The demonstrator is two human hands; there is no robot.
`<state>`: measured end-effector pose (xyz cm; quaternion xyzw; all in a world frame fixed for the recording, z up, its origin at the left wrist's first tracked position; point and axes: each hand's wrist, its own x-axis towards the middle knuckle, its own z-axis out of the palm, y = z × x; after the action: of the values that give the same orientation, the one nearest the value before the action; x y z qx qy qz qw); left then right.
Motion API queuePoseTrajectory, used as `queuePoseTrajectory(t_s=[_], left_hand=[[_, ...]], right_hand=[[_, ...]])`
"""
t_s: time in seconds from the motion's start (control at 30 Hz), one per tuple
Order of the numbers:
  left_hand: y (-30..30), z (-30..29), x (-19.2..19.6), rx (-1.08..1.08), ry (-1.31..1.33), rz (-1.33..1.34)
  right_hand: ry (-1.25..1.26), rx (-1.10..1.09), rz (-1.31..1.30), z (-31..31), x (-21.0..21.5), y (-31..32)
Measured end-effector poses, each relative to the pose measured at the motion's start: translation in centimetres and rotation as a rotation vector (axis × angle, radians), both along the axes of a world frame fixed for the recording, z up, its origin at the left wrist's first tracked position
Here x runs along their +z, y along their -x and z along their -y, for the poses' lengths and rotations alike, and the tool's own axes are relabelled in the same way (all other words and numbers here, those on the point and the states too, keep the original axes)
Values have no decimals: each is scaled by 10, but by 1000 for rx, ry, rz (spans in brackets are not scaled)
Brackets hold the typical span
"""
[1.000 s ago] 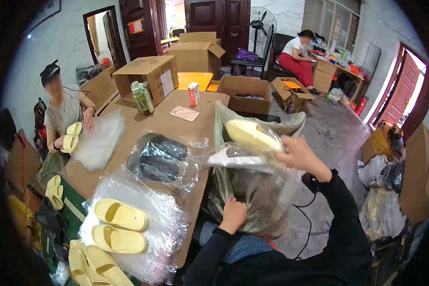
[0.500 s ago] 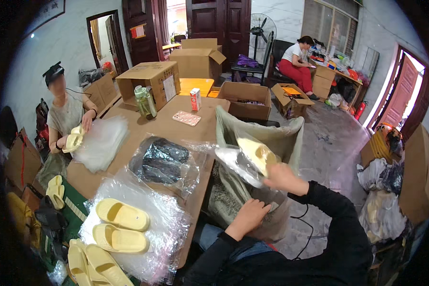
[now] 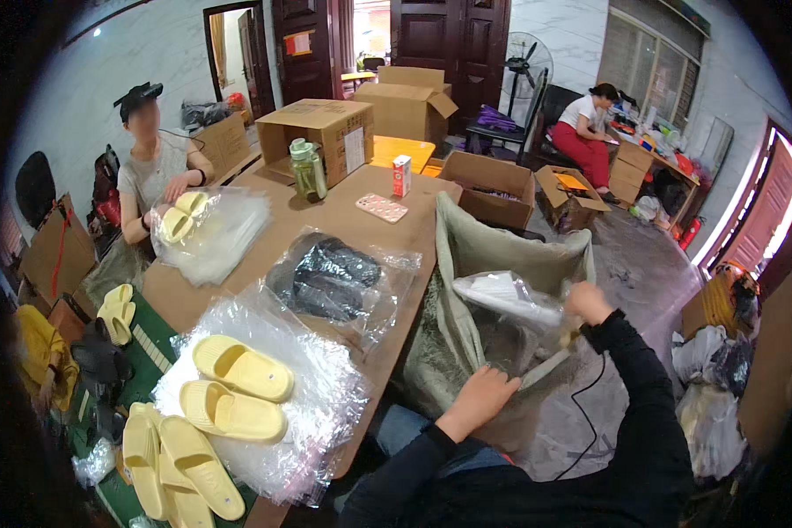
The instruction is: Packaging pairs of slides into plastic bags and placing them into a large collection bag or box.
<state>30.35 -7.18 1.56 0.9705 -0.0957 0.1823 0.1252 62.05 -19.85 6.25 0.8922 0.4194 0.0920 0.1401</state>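
My right hand (image 3: 588,304) is closed on one end of a clear bag holding a pair of slippers (image 3: 510,296), held over the mouth of a large grey-green woven sack (image 3: 466,242). A whitish side of the slippers faces up, and their yellow side is mostly hidden. With fingers curled over the sack's near rim, my left hand (image 3: 482,398) holds its edge. On the table to the left, a pair of yellow slippers (image 3: 238,387) lies on a stack of clear plastic bags (image 3: 321,422). Behind them is a bagged pair of dark slippers (image 3: 334,277).
Across the table a person (image 3: 160,167) handles yellow slippers (image 3: 183,216) over clear bags. More yellow slippers (image 3: 180,466) lie at lower left. A green bottle (image 3: 308,170), a small carton (image 3: 401,175) and cardboard boxes (image 3: 487,189) stand farther back. Another person (image 3: 581,132) sits at a desk.
My right hand has moved right and turned the bagged slippers so the whitish side shows. My left hand stays on the sack's rim. The view has shifted, and the other person's slippers are over the bags.
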Motion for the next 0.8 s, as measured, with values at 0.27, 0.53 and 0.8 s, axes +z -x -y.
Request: queuePoseTrajectory(t_s=[0.27,0.53,0.8], left_hand=[[2,1,4,7,50,64],[10,-6,-4,25,26,-8],[21,-12,17,16,71,22]], right_hand=[[99,74,107,-13,0,20],[250,309,-855,-63,4,38],[464,490,-948,-119,-30,75]])
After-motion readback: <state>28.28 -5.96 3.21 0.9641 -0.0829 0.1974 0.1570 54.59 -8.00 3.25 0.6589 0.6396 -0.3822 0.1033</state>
